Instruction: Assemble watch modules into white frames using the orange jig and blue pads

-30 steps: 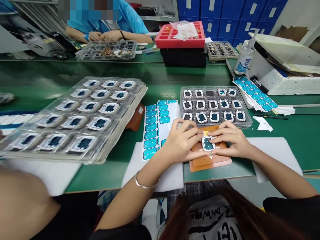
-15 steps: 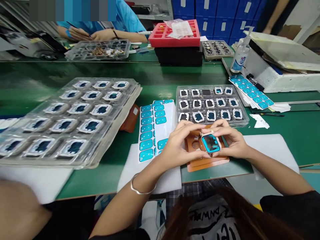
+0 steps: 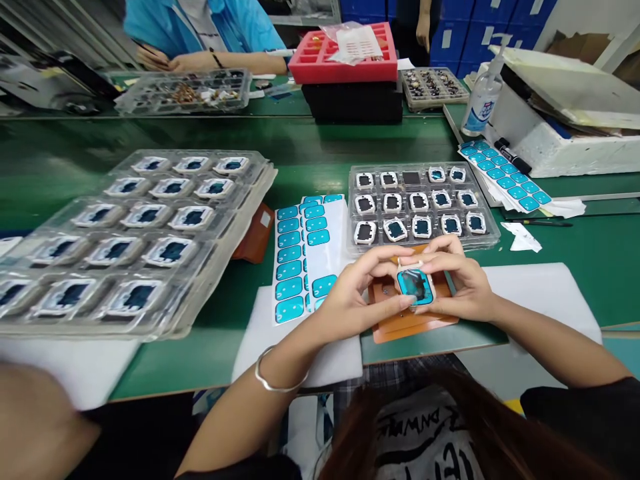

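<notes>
A white watch-like case point(image 3: 416, 285) with a bright blue rim round a dark face is held between both hands. My left hand point(image 3: 361, 288) grips its left side, the thumb lying on the lower left of the face. Around the right and top edges close the fingers of my right hand point(image 3: 461, 279). Beneath the hands lies an orange fixture point(image 3: 415, 328). Just behind is a clear tray point(image 3: 354, 220) of similar white cases, one pocket showing a bare dark square. Left of my left hand are sheets of blue stickers point(image 3: 289, 270).
Stacked larger trays point(image 3: 200, 293) of cases fill the left. A red box point(image 3: 345, 70), a pump bottle point(image 3: 483, 107) and a white foam box point(image 3: 565, 150) stand at the back. Across the bench a person in blue point(image 3: 200, 33) works. White foam sheets point(image 3: 545, 300) lie either side.
The case has turned and tilted slightly in my hands, and my left thumb has moved onto its face. The whole view has shifted a little; a person's hand now hangs at the back.
</notes>
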Motion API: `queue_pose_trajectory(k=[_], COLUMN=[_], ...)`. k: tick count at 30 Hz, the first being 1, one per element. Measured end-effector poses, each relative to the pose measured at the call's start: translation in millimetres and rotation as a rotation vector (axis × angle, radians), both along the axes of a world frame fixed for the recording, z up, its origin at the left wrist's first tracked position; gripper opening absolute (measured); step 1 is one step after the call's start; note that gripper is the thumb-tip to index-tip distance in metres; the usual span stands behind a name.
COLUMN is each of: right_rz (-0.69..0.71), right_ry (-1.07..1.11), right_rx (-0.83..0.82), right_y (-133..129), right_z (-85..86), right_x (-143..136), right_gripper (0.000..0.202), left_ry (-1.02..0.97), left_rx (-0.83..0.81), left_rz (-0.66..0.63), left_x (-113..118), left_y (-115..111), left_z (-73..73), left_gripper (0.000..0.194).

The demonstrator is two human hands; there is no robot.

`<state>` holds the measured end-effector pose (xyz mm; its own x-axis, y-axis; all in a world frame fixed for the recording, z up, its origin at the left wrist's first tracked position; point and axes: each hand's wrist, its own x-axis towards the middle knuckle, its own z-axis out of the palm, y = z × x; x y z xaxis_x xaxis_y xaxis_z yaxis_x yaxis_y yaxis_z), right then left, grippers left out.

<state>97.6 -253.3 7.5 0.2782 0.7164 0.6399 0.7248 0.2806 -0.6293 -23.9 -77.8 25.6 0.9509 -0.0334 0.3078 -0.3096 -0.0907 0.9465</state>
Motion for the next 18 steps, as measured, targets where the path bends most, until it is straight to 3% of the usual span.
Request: queue_pose_trajectory(k=[7, 18], right_rz=[-0.068, -0.075], right_ry=[0.232, 0.137], right_rx=[0.029, 0.075], right_y=[4.0, 6.4], right_z=[-2.2, -5.0], right_x=[-13.0, -11.7], right_gripper=[0.049, 0.044], left_ry=[0.187, 0.177], left_rx=[-0.174, -0.351], left_rz=[0.024, -0.026], left_x=[0.2, 6.6], left_y=[1.7, 5.0], left_z=[3.3, -0.6], left_gripper=[0.036, 0.037])
